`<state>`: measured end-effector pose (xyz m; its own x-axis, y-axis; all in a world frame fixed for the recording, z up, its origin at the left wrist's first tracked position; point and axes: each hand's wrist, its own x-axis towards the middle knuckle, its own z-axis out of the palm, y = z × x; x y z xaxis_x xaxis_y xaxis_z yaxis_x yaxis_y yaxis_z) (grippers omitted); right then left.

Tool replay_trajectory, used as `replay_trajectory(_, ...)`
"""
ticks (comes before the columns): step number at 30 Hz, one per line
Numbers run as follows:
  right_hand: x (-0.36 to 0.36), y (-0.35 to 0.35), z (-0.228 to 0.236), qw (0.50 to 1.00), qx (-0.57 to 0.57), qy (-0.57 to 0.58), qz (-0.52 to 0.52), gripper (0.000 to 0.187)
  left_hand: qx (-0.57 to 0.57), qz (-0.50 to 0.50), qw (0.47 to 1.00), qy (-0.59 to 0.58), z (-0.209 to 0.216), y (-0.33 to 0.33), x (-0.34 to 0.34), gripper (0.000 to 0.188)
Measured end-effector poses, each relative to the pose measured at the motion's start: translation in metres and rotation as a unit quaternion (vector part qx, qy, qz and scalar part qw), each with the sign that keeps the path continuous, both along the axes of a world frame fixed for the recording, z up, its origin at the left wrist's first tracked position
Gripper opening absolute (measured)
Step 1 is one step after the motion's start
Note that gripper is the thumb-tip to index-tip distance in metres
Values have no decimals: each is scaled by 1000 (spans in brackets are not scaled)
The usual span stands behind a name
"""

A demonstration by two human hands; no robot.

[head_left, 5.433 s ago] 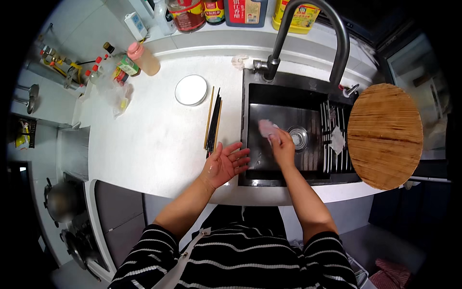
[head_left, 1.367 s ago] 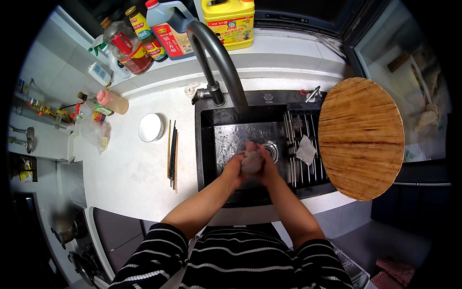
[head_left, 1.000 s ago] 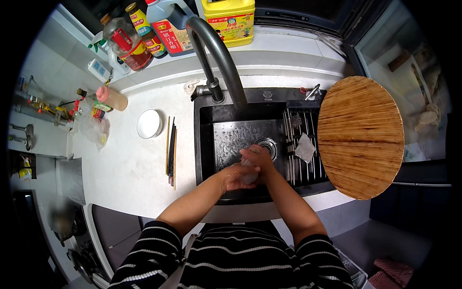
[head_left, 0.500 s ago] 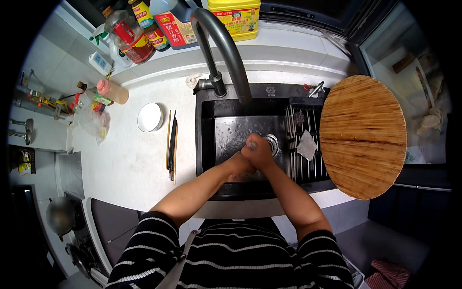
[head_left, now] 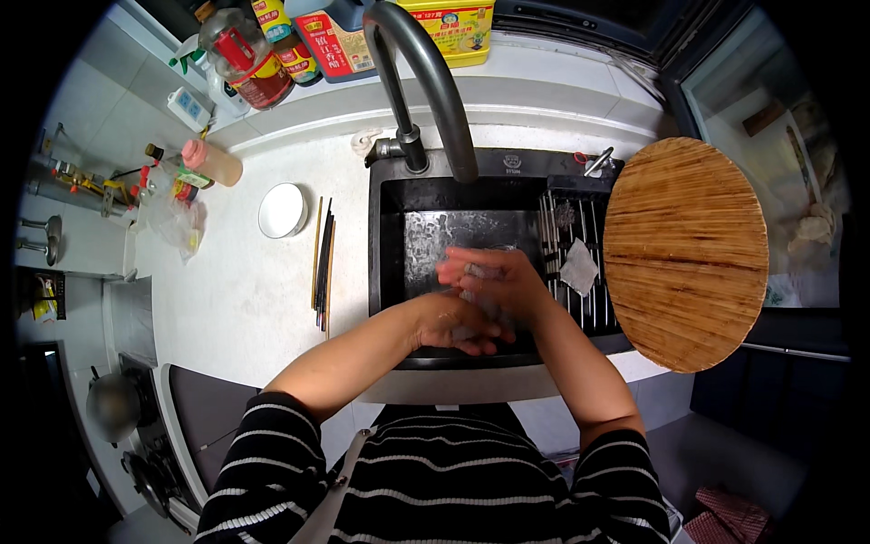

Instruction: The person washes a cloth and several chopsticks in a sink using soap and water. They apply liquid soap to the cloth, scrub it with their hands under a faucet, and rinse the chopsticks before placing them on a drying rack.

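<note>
Over the black sink (head_left: 412,335) my two hands are close together, the right above and partly over the left. My right hand (head_left: 498,281) stretches its fingers to the left, somewhat blurred, with a small shiny spot at one finger. Below it my left hand (head_left: 451,317) points right with its fingers apart. Neither hand shows a thing in its grasp. The tall dark faucet (head_left: 444,100) arches over the back of the basin. Droplets wet the basin floor, and its drain is mostly hidden by my right hand.
A rack (head_left: 591,304) with a grey cloth (head_left: 578,267) spans the sink's right side, beside a round wooden board (head_left: 686,254). Left of the sink are chopsticks (head_left: 323,272) and a white bowl (head_left: 283,210). Bottles (head_left: 249,68) and a yellow jug (head_left: 453,36) line the ledge.
My hands were clasped, the right wrapped on the left. Now they have come apart and nearer to me, with fingers spread.
</note>
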<state>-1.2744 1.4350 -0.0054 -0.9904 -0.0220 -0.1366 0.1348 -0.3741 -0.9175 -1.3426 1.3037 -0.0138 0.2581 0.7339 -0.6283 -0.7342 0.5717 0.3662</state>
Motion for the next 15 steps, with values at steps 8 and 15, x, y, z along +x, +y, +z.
replay_trajectory(8, 9, -17, -1, 994, -3, -12, -109, 26, 34, -35, 999, 19, -14, -7, 11, 24)
replay_trajectory(15, 5, -25, -6, 975, 84, -101, -177, 39, -24, -10, 971, 240, -33, -1, 25, 27)
